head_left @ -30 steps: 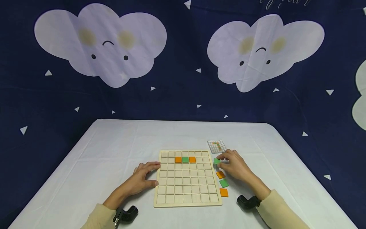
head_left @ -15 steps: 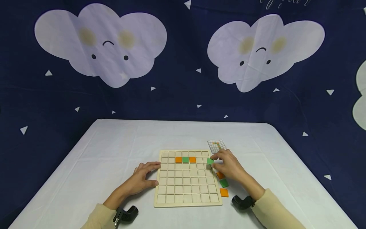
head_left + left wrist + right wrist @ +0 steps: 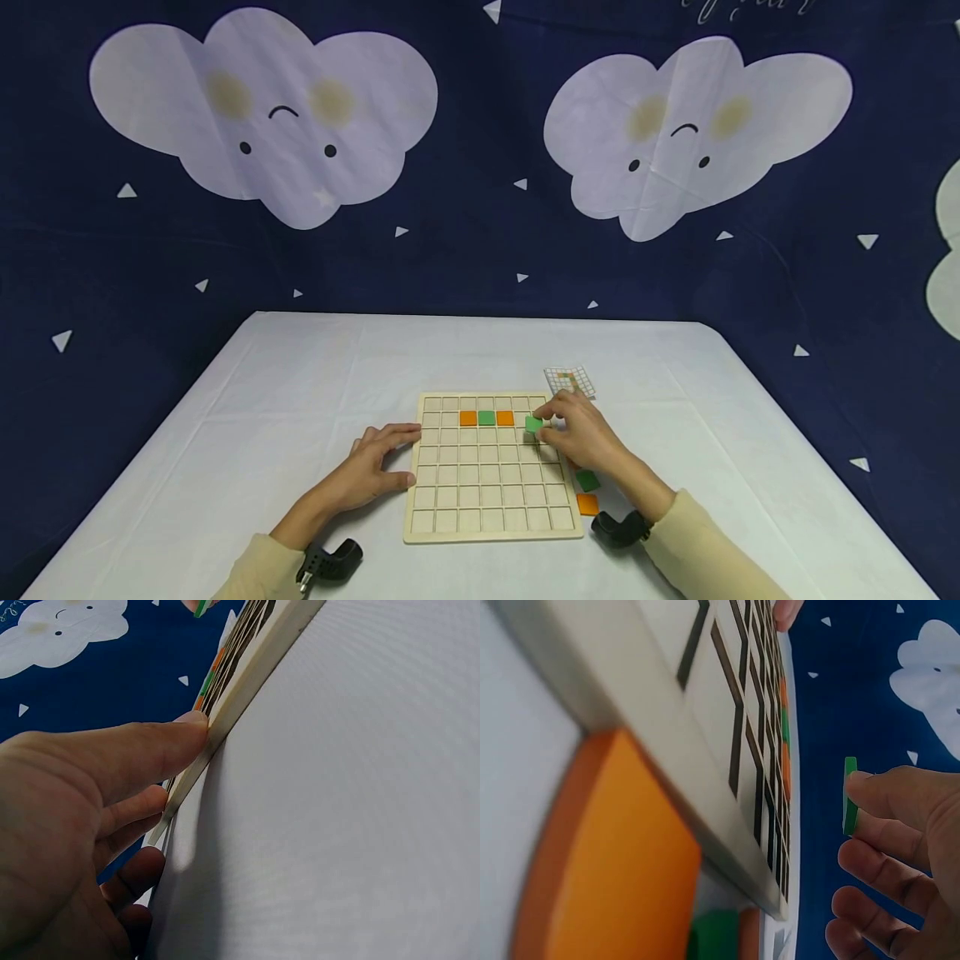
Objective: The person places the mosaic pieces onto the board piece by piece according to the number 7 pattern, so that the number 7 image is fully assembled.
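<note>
A wooden grid board point(image 3: 489, 498) lies on the white table, with an orange tile point(image 3: 468, 418), a green tile point(image 3: 487, 418) and another orange tile point(image 3: 505, 418) side by side in its second row from the top. The right hand point(image 3: 588, 435) pinches a green tile point(image 3: 533, 424) between thumb and fingers, above the board's upper right part; in the right wrist view this tile point(image 3: 850, 796) is seen nearly edge-on. Against the board's left edge rest the thumb and fingertips of the left hand point(image 3: 363, 475), fingers relaxed.
Right of the board lie a green tile point(image 3: 587, 481) and an orange tile point(image 3: 588, 505); another orange piece is mostly hidden under the right hand. A small pattern card point(image 3: 564, 379) lies beyond the board's top right corner. Each wrist wears a black device.
The right hand has carried the green tile leftward from beside the board to above its upper right squares. The left hand keeps its place at the board's edge.
</note>
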A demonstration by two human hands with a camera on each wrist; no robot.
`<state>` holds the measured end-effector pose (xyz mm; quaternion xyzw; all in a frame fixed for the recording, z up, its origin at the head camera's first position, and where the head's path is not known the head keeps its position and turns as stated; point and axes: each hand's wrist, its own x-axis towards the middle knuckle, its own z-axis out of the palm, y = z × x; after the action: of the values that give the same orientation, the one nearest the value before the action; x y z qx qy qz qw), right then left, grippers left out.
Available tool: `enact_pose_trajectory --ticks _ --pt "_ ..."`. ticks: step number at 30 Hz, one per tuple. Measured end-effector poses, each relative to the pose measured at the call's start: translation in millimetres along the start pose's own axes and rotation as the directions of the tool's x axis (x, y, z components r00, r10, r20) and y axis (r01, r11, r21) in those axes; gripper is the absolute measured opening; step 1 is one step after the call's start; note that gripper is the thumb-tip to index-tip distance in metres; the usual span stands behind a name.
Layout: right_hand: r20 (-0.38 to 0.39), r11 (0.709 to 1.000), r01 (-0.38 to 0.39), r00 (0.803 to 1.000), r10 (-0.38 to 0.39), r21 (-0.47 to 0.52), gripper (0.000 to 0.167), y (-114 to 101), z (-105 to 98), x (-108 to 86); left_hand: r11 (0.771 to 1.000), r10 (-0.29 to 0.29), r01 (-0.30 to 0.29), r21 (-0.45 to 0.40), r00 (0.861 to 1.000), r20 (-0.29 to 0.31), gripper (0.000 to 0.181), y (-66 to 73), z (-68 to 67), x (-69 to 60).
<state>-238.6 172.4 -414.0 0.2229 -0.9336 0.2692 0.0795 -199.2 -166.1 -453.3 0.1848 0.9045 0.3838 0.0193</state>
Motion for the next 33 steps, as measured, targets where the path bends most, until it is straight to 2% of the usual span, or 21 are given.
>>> enact_pose_trajectory --ticks 15,24,33 --pt "0.032 0.999 0.041 0.999 -0.042 0.007 0.021 -13.4 11.6 10.8 1.0 0.008 -0.008 -0.016 1.0 0.002 0.061 -2.2 0.8 0.9" --pt "0.054 0.997 0.079 0.996 -0.077 -0.027 0.022 -17.7 16.0 17.6 1.0 0.005 -0.005 -0.005 1.0 0.0 0.061 -2.0 0.1 0.8" --pt "0.088 0.998 0.041 0.995 -0.038 -0.037 0.023 -20.5 21.7 23.6 1.0 0.012 -0.012 0.003 1.0 0.003 0.062 -2.5 0.4 1.1"
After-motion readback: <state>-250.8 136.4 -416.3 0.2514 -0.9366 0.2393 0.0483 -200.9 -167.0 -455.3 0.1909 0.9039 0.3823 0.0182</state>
